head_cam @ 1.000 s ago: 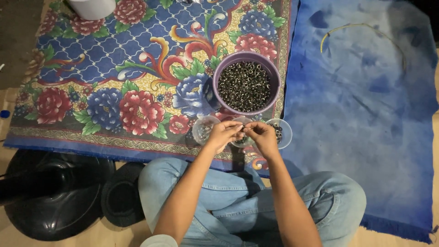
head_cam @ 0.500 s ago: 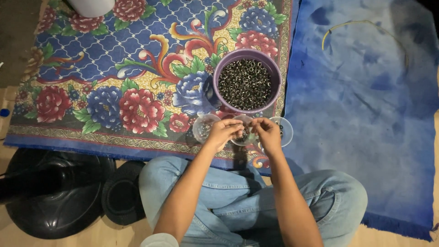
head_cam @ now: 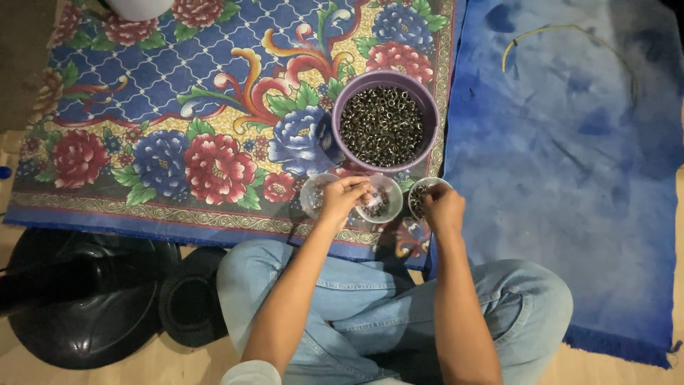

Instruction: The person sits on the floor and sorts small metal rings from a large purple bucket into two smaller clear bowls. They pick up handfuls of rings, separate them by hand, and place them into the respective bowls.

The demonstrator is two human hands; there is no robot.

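Dim warm light, dark corners, soft focus.

The person is wearing light blue denim jeans (head_cam: 370, 299), faded paler over the thighs and knees. The fabric is creasing in soft folds across the lap, and darker seam lines are running along the legs. At the bottom edge of the view a small patch of pale, whitish cloth (head_cam: 249, 373) is showing by the left elbow; what garment it belongs to cannot be told. Both forearms are showing bare from elbow to wrist, with no sleeve reaching them. The left hand (head_cam: 340, 201) and the right hand (head_cam: 443, 208) are wearing no gloves, and no watch, ring or band is showing on either.
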